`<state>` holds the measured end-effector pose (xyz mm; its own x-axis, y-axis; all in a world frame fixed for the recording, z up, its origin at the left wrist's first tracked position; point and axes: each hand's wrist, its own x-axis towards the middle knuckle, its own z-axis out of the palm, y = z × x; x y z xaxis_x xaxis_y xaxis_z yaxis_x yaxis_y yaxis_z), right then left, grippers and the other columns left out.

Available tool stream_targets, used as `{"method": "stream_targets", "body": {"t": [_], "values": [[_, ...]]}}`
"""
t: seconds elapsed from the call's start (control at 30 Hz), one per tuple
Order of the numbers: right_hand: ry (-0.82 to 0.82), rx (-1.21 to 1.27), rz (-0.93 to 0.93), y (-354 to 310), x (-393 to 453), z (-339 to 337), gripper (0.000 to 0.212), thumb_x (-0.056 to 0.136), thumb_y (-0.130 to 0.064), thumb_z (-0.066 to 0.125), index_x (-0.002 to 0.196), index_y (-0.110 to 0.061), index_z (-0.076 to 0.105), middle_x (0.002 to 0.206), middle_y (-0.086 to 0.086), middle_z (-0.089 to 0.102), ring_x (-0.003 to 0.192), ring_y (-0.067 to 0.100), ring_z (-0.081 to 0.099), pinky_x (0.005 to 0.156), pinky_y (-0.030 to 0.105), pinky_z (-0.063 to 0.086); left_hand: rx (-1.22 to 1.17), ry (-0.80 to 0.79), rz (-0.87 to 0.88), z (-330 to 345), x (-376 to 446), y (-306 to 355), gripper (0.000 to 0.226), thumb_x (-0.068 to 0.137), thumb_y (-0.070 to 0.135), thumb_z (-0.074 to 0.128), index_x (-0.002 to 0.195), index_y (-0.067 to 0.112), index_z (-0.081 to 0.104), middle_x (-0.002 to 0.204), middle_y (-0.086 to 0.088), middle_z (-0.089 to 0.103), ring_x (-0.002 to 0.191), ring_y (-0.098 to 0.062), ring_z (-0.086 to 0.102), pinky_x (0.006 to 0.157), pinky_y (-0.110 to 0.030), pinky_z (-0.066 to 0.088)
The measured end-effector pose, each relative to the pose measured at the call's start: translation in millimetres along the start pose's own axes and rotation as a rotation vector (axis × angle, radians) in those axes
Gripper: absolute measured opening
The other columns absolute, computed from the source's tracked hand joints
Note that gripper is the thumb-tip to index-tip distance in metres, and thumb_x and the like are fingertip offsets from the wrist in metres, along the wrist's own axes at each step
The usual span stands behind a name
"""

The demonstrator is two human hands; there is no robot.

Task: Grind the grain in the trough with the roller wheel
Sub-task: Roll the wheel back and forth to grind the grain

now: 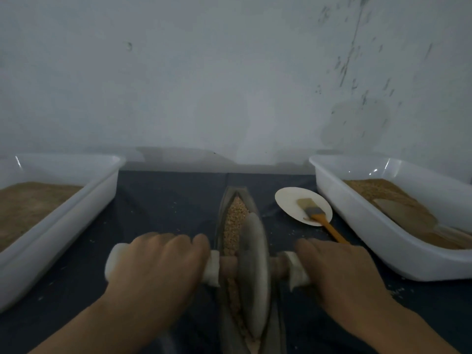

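A long, narrow boat-shaped trough [221, 208] runs away from me at the centre of the dark table. Tan grain [236, 213] fills its groove. A grey stone roller wheel [252, 267] stands upright in the groove, near the middle of the trough, blurred by motion. A wooden axle with white-wrapped handles [213, 268] passes through the wheel. My left hand [155, 269] is closed over the left handle. My right hand [339, 274] is closed over the right handle.
A white plastic tub [51, 226] with brown meal stands at the left. Another white tub [370, 226] with grain and a scoop stands at the right. A paper plate [288, 203] holding an orange-handled brush [319, 215] lies right of the trough. The wall is close behind.
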<state>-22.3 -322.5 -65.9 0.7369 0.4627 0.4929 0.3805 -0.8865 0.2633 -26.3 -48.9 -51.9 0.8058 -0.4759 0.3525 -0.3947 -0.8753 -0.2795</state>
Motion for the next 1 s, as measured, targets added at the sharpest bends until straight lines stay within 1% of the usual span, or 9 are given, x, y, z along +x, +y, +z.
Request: {"method": "stream_targets", "body": {"t": [0.07,0.17,0.33,0.47,0.53,0.6,0.7,0.83,1.0], "values": [[-0.014,-0.006,0.012,-0.1,3.5,3.6,0.061,0.020,-0.027,0.091,0.060,-0.027,0.045,0.047,-0.007,0.045,0.035,0.011,0.043,0.034,0.023,0.018,0.011,-0.001,-0.003,-3.2,4.9,-0.7,0.050,0.035,0.035,0.086,0.063,0.030,0.045,0.046,0.006,0.044,0.036,-0.012,0.044,0.040,-0.022,0.026],[-0.007,-0.016,0.029,7.3,28.7,21.0,0.053,0.032,-0.026,0.092,0.063,-0.023,0.049,0.050,-0.005,0.051,0.038,0.014,0.048,0.032,0.024,0.027,0.037,-0.052,-0.158,17.3,32.1,-7.6,0.029,0.077,0.042,0.064,0.079,0.033,0.037,0.066,0.010,0.044,0.062,-0.013,0.053,0.057,-0.028,0.037],[-0.089,0.015,0.139,23.6,80.8,49.9,0.017,0.085,-0.030,0.063,0.095,-0.024,0.050,0.084,-0.001,0.064,0.073,0.018,0.061,0.057,0.030,0.040,0.073,0.007,-0.236,36.0,83.4,-20.9,0.020,0.086,0.037,0.057,0.082,0.029,0.038,0.086,0.006,0.060,0.079,-0.021,0.061,0.063,-0.032,0.037],[-0.134,0.065,0.176,16.8,59.1,40.7,0.018,0.082,-0.032,0.065,0.091,-0.026,0.050,0.082,-0.004,0.064,0.073,0.016,0.061,0.057,0.029,0.044,0.088,0.030,-0.177,26.0,72.8,-15.4,0.024,0.085,0.037,0.059,0.083,0.028,0.036,0.086,0.007,0.061,0.077,-0.017,0.060,0.062,-0.031,0.034],[-0.066,0.031,0.119,7.6,33.1,23.8,0.032,0.064,-0.024,0.078,0.080,-0.024,0.050,0.068,-0.004,0.059,0.058,0.016,0.058,0.042,0.025,0.028,0.042,0.058,-0.149,21.5,47.4,-9.4,0.028,0.078,0.037,0.065,0.081,0.030,0.038,0.081,0.007,0.061,0.072,-0.016,0.061,0.059,-0.029,0.036],[0.034,-0.012,0.052,-3.1,13.8,2.0,0.046,0.039,-0.011,0.083,0.066,-0.021,0.047,0.052,-0.003,0.048,0.040,0.017,0.045,0.041,0.020,0.010,-0.053,0.140,-0.064,15.4,19.3,-2.9,0.043,0.052,0.033,0.083,0.069,0.028,0.043,0.060,0.007,0.056,0.049,-0.017,0.056,0.048,-0.023,0.031],[0.081,-0.042,0.006,-8.7,2.2,-8.6,0.049,0.029,-0.009,0.084,0.060,-0.021,0.048,0.048,-0.003,0.044,0.037,0.016,0.040,0.041,0.023,0.015,-0.075,0.227,-0.003,11.7,-4.6,-2.0,0.061,0.025,0.026,0.088,0.058,0.029,0.037,0.044,0.007,0.042,0.032,-0.015,0.041,0.047,-0.017,0.011],[0.031,-0.049,0.041,-2.0,24.1,7.2,0.047,0.031,-0.011,0.087,0.060,-0.019,0.051,0.048,-0.002,0.050,0.036,0.017,0.046,0.036,0.022,0.021,0.024,0.064,-0.120,25.9,12.5,-10.2,0.043,0.064,0.045,0.072,0.070,0.034,0.031,0.058,0.009,0.042,0.049,-0.012,0.046,0.050,-0.027,0.024],[-0.062,-0.154,0.054,15.6,86.1,37.7,0.027,0.078,-0.026,0.071,0.096,-0.020,0.051,0.084,0.001,0.064,0.070,0.021,0.063,0.048,0.028,0.028,-0.035,0.034,-0.282,60.1,70.5,-32.2,0.022,0.085,0.042,0.053,0.076,0.029,0.037,0.079,0.006,0.059,0.072,-0.022,0.060,0.059,-0.030,0.033]]}}
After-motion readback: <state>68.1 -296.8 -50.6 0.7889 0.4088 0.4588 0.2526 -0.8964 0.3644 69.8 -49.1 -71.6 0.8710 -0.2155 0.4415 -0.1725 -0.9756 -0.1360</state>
